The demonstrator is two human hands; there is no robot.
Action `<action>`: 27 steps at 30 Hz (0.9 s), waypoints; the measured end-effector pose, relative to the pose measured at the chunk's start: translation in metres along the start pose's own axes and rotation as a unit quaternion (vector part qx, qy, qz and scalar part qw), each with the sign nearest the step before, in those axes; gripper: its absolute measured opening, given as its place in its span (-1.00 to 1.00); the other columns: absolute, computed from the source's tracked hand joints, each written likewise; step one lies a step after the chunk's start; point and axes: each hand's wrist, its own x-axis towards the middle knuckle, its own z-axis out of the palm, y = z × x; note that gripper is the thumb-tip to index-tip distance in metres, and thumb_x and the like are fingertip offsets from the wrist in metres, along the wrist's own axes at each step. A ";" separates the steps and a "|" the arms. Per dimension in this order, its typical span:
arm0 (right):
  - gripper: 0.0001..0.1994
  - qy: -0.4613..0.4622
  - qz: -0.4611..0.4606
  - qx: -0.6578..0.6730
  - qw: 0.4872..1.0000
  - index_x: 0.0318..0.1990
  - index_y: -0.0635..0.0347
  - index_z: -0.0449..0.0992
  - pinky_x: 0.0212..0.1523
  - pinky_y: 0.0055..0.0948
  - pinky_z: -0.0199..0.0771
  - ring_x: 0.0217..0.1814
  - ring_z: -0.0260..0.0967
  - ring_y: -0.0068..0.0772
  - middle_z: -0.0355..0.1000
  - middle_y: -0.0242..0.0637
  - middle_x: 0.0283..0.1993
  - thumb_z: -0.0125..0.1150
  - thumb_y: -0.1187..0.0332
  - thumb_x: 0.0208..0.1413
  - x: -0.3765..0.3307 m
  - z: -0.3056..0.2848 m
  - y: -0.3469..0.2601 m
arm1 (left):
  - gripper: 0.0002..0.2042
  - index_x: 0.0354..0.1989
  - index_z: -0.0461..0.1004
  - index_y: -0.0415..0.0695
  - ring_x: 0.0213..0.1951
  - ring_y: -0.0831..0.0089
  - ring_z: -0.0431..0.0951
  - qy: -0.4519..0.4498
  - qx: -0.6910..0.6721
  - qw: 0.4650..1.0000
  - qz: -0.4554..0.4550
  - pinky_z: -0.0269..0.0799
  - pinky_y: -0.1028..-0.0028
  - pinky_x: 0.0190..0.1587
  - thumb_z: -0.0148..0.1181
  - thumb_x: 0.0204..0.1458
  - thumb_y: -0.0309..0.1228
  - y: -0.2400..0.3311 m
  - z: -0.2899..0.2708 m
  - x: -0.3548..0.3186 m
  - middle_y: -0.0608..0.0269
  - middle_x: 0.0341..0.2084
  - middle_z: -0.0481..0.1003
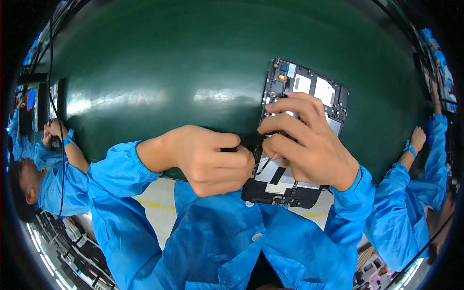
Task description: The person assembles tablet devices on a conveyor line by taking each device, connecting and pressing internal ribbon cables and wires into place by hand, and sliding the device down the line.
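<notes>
An opened tablet point(321, 92) lies tilted near the table's front edge, its black frame, circuit parts and silvery inner panels exposed. At its left edge, my left hand point(208, 162) is closed with the fingertips pinched together; whatever they grip is hidden. My right hand point(309, 140) arches over the middle of the tablet, thumb and index finger drawn together near the left edge, the other fingers bent. What lies between that thumb and finger cannot be made out. A thin dark wire point(262, 166) shows between the two hands, over the tablet's lower left part.
The dark green table point(159, 53) spreads beyond the tablet. A black cable point(55, 111) hangs down at the left. Co-workers in blue sit on both sides, one person's hand point(55, 130) at the left and another's hand point(418, 138) at the right resting near the table.
</notes>
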 end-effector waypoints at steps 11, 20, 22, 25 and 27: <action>-0.76 0.070 -0.029 -0.088 0.993 -0.17 0.13 0.60 0.30 -0.07 0.53 0.00 0.47 -0.21 0.44 -0.32 -0.21 0.35 0.39 -0.05 -0.002 0.008 0.005 | -0.74 -0.36 0.68 -0.25 -0.33 0.33 0.58 -0.002 -0.029 0.999 -0.016 0.51 0.39 -0.36 0.27 0.11 -0.26 0.002 0.000 -0.003 0.08 -0.33 0.64; -0.71 0.089 -0.008 -0.065 0.994 -0.15 0.17 0.61 0.18 -0.07 0.49 0.03 0.44 -0.11 0.46 -0.28 -0.19 0.37 0.45 -0.10 -0.005 0.009 0.009 | -0.77 -0.27 0.71 -0.20 -0.38 0.37 0.56 -0.035 -0.052 0.997 -0.041 0.50 0.43 -0.39 0.27 0.21 -0.28 -0.003 -0.002 0.001 0.14 -0.33 0.61; -0.70 0.090 -0.004 -0.062 0.994 -0.15 0.17 0.61 0.18 -0.08 0.49 0.03 0.44 -0.10 0.46 -0.27 -0.19 0.37 0.46 -0.13 -0.005 0.006 0.010 | -0.78 -0.27 0.71 -0.19 -0.40 0.39 0.55 -0.041 -0.045 0.997 -0.040 0.45 0.46 -0.43 0.28 0.20 -0.28 -0.004 -0.004 0.001 0.15 -0.34 0.61; -0.69 0.103 -0.002 -0.049 0.993 -0.16 0.18 0.60 0.15 -0.12 0.49 0.01 0.43 -0.08 0.44 -0.26 -0.20 0.38 0.48 -0.15 -0.003 0.007 0.010 | -0.79 -0.27 0.71 -0.19 -0.41 0.41 0.54 -0.043 -0.044 0.998 -0.031 0.35 0.50 -0.48 0.28 0.20 -0.30 -0.006 -0.004 0.000 0.16 -0.34 0.61; -0.69 0.117 -0.002 -0.041 0.992 -0.16 0.18 0.60 0.13 -0.13 0.48 -0.01 0.42 -0.08 0.43 -0.25 -0.21 0.39 0.48 -0.16 -0.001 0.006 0.010 | -0.79 -0.27 0.71 -0.20 -0.42 0.41 0.54 -0.041 -0.046 0.997 -0.042 0.36 0.49 -0.48 0.29 0.20 -0.30 -0.007 -0.006 0.002 0.16 -0.34 0.61</action>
